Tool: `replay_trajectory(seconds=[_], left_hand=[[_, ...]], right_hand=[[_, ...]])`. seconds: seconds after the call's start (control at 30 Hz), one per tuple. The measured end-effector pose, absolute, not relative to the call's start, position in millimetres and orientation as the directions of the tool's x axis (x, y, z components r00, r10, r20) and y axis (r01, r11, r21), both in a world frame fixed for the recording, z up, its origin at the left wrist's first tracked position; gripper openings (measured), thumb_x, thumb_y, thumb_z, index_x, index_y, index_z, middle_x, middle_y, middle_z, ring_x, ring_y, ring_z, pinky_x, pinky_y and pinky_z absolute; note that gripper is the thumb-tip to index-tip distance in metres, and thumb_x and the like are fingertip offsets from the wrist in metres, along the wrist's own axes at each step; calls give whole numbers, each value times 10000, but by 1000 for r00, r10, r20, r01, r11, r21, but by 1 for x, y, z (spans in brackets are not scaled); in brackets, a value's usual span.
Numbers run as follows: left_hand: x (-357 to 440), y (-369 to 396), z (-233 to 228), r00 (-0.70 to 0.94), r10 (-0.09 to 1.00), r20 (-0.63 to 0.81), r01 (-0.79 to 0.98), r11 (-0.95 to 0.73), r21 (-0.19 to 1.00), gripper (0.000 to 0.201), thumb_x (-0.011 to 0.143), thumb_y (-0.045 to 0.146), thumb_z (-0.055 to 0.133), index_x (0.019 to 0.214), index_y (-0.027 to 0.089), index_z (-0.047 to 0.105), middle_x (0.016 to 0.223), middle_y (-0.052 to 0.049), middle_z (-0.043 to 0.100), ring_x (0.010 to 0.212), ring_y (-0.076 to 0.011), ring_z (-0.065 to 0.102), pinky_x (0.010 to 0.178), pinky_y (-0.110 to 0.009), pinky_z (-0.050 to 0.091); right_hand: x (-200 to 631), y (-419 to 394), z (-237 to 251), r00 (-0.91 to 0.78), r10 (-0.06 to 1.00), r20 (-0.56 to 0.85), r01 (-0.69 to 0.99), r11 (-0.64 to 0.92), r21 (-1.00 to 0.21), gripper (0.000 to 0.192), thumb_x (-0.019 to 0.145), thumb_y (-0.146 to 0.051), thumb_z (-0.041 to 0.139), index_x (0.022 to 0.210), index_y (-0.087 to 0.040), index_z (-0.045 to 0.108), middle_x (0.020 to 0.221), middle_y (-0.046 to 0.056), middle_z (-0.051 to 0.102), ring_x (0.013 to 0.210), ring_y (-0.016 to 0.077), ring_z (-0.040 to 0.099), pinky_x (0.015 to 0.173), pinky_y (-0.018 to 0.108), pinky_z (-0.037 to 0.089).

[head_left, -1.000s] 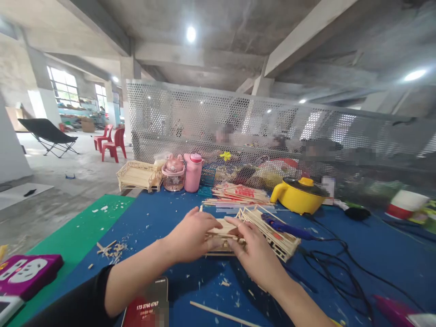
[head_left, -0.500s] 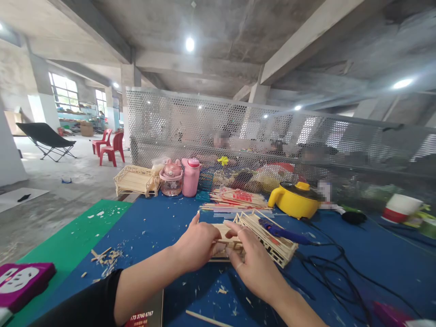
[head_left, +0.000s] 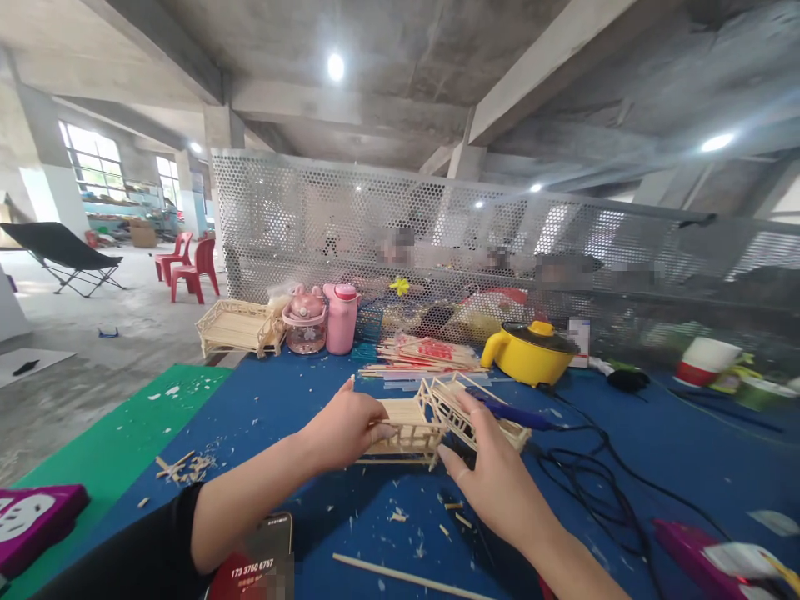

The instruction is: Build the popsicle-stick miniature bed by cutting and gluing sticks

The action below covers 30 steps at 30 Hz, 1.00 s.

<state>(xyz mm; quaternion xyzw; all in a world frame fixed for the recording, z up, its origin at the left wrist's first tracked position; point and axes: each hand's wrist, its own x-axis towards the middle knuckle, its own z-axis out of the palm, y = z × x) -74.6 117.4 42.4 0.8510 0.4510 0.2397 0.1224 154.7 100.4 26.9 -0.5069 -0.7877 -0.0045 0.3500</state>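
My left hand (head_left: 341,429) grips the left side of a small wooden stick frame (head_left: 406,425) lifted just off the blue table mat (head_left: 625,467). My right hand (head_left: 491,475) holds a second stick frame (head_left: 466,408), tilted up and butted against the first one's right end. A blue glue gun (head_left: 509,412) lies just behind the second frame.
A pile of sticks (head_left: 425,357), a yellow pot (head_left: 531,354), a pink bottle (head_left: 341,318), a pink jar (head_left: 304,321) and a finished stick bed (head_left: 237,327) stand at the back. Black cables (head_left: 600,483) trail right. A phone (head_left: 262,558) and loose stick (head_left: 406,575) lie near me. People sit behind the mesh screen (head_left: 450,233).
My right hand has lifted the second frame from lying flat to tilted upright against the first frame. The left hand kept its grip, and the first frame rose slightly.
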Motion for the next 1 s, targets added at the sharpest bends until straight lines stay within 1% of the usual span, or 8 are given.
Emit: replay_trajectory(seconds=[0.1, 0.17, 0.27, 0.4, 0.5, 0.6, 0.77, 1.0], left_hand=[[-78, 118, 44, 455, 834, 314, 685, -552, 476, 281, 855, 386, 473, 796, 203, 677, 821, -48, 716, 769, -190, 630, 1091, -513, 122], [-80, 118, 46, 479, 825, 301, 664, -565, 491, 264, 842, 383, 492, 801, 208, 686, 844, -45, 718, 784, -195, 631, 1097, -500, 111], [-83, 117, 51, 532, 816, 228, 643, -564, 518, 204, 802, 360, 543, 807, 228, 699, 859, -33, 722, 809, -200, 629, 1104, -490, 80], [-79, 114, 59, 495, 846, 198, 719, -527, 453, 299, 743, 436, 599, 948, 234, 681, 1017, -52, 699, 986, -262, 596, 1076, -537, 114], [-66, 111, 61, 574, 779, 253, 698, -626, 346, 405, 751, 494, 577, 1048, 226, 644, 1069, -68, 676, 1032, -273, 582, 991, -458, 316], [-49, 110, 56, 594, 771, 230, 692, -636, 342, 320, 814, 441, 513, 972, 211, 667, 932, -76, 700, 866, -237, 634, 760, -321, 446], [-34, 115, 48, 560, 807, 186, 756, -590, 284, 237, 819, 317, 507, 710, 188, 673, 705, -63, 671, 646, -201, 607, 555, -262, 384], [-39, 118, 58, 627, 771, 108, 705, -621, 341, 199, 788, 339, 543, 763, 218, 699, 633, -26, 642, 563, -148, 541, 499, -220, 318]], right_hand=[[158, 99, 18, -145, 911, 385, 788, 342, -513, 723, 788, -344, 534, 1410, -183, 204, 1346, 157, 475, 1213, 266, 491, 955, 459, 439], [156, 98, 13, -175, 939, 296, 735, 325, -595, 642, 805, -362, 513, 1376, -175, 286, 1287, 155, 535, 1118, 251, 571, 886, 421, 485], [151, 96, 10, -292, 918, 267, 660, 396, -639, 358, 841, -320, 469, 1177, -202, 509, 1056, 92, 668, 883, 207, 655, 760, 343, 513], [147, 94, 13, -293, 917, 271, 655, 399, -642, 226, 842, -303, 477, 1020, -203, 576, 817, 33, 682, 669, 169, 620, 620, 279, 475], [146, 93, 10, -276, 927, 254, 642, 375, -669, 272, 835, -319, 491, 1070, -208, 570, 821, 21, 672, 642, 151, 597, 594, 258, 458], [145, 93, 3, -261, 932, 253, 633, 363, -684, 315, 832, -341, 495, 1108, -206, 566, 805, 17, 663, 632, 147, 584, 588, 257, 457], [146, 95, -4, -273, 929, 248, 629, 368, -685, 320, 833, -340, 496, 1117, -214, 571, 822, 16, 666, 663, 151, 590, 617, 267, 467], [148, 87, 7, -208, 911, 356, 690, 395, -607, 334, 753, -348, 604, 1065, -233, 579, 959, 23, 663, 765, 164, 601, 687, 283, 471]])
